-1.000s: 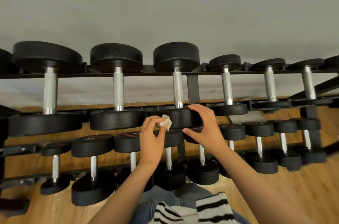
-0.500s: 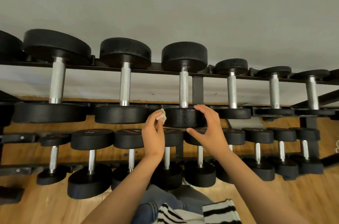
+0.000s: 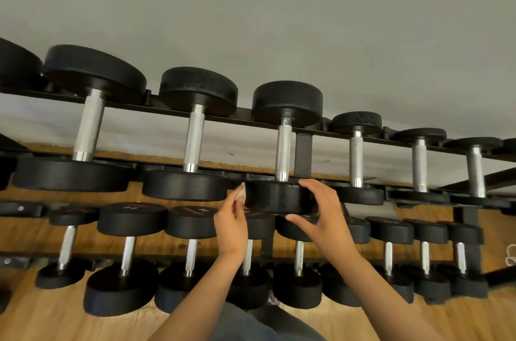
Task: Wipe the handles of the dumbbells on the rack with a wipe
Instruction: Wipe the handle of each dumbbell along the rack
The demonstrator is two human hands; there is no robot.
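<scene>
Pinching a small, soft wipe [image 3: 241, 195] at its fingertips, the left hand [image 3: 230, 224] sits beside a top-row dumbbell [image 3: 282, 197] on the rack [image 3: 303, 153]. The right hand [image 3: 321, 212] curves round the heavy near head. The knurled steel handle [image 3: 283, 150] looks grippy and is probably best wrapped mid-shaft.

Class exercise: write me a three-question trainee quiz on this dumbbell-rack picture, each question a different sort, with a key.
1. True or false: the left hand pinches the wipe.
2. Which part of the dumbbell does the right hand grip? A silver handle; B near head; C far head.
3. Short answer: does the wipe touch that dumbbell's handle yet?
Key: 1 true; 2 B; 3 no.
</scene>
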